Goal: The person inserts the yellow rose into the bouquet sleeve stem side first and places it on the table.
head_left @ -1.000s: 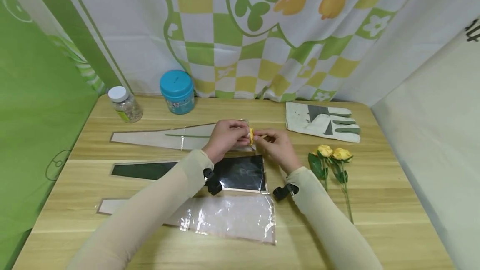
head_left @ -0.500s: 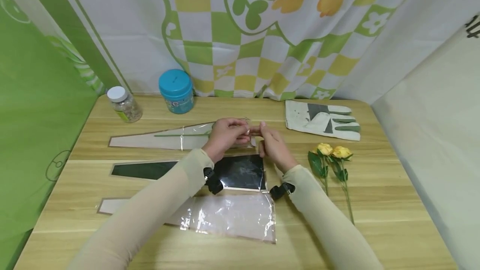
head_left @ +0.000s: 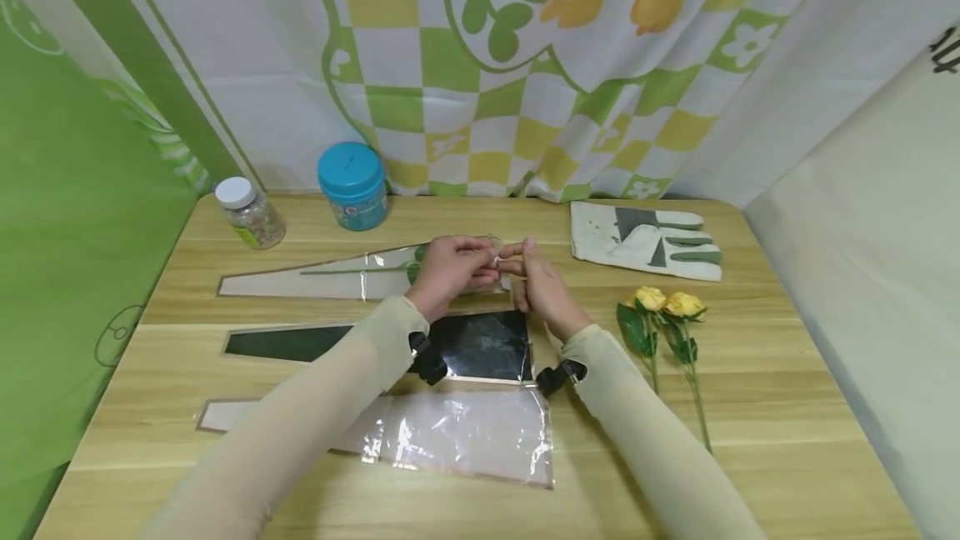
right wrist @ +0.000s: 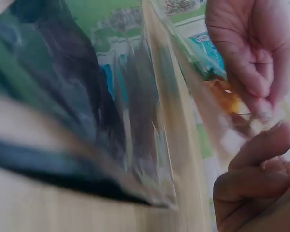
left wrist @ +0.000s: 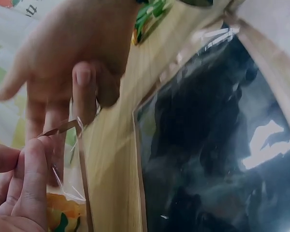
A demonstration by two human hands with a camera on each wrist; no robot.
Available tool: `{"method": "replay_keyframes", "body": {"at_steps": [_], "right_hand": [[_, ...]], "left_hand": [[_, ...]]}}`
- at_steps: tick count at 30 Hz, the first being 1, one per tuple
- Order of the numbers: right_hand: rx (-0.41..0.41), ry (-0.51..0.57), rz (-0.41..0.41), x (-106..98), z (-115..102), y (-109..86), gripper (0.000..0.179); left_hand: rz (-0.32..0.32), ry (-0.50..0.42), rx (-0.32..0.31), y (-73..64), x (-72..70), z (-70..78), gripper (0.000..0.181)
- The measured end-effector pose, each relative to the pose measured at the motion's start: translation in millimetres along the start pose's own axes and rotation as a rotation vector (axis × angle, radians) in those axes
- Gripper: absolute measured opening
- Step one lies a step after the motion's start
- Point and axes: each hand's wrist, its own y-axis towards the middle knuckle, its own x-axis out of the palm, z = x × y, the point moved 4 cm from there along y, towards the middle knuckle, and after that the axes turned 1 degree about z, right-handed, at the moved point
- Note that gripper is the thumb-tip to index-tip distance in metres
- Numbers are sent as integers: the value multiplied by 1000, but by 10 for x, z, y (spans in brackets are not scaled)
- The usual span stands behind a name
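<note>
My left hand (head_left: 452,271) pinches the open end of a clear tapered flower sleeve (head_left: 262,284) with a brown border, the farthest of three on the table. Inside that sleeve lies a rose, its green stem (head_left: 341,272) running toward the narrow end. The yellow bloom (left wrist: 63,213) shows through the plastic in the left wrist view; from the head it is hidden behind the left hand. My right hand (head_left: 551,294) is at the sleeve's mouth, some fingers stretched toward the left fingertips and others bent. In the left wrist view its straight fingers overlap the clear film.
A dark sleeve (head_left: 480,348) and another pale sleeve (head_left: 465,436) lie nearer. Two yellow roses (head_left: 684,307) rest at the right, below a work glove (head_left: 645,240). A blue tub (head_left: 352,186) and a white-capped jar (head_left: 251,215) stand at the back left.
The yellow bloom, earlier between both hands, has gone into the sleeve, and its stem has slid left. My right hand has let go of it and turned thumb-up at the mouth.
</note>
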Motion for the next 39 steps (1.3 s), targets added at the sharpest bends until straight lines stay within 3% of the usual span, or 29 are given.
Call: {"method": "replay_keyframes", "body": {"at_steps": [6,11,17,20,21,23,27,29,31,33,35,39], "right_hand": [[-16,33,78,-303,13,-267,77],[2,-88,72,-452,7,-519,74],[31,-203,1,-450,64,-820,74],[50,-236,1,-438,99,-918,65],[57,-241,6,-433,114,-939,61],[36,-307,27,-427,135,-965,52],[-63,-530,61,-392,147,-981,29],[-102,-652,76,-371,139,-990,22],[-110,-718,70,-346,138,-1002,19],[-113,-779,61,-315,146,-1009,20],[-121,-820,54,-279,153,-1011,21],[-145,-859,34,-195,154,-991,23]], "left_hand": [[3,35,-37,137,32,-45,21],[29,63,-10,199,-19,-47,20],[14,56,-40,149,-49,-91,25],[-6,79,15,74,-56,-84,22],[-25,126,54,30,-62,-73,22],[-88,331,169,-105,-81,-40,22],[-277,946,436,-544,-85,-42,24],[-390,1171,553,-751,-52,-108,25],[-477,1310,614,-898,-11,-198,28],[-520,1402,644,-989,17,-277,33],[-519,1471,647,-1048,21,-340,35],[-459,1555,612,-1126,-42,-435,39]]}}
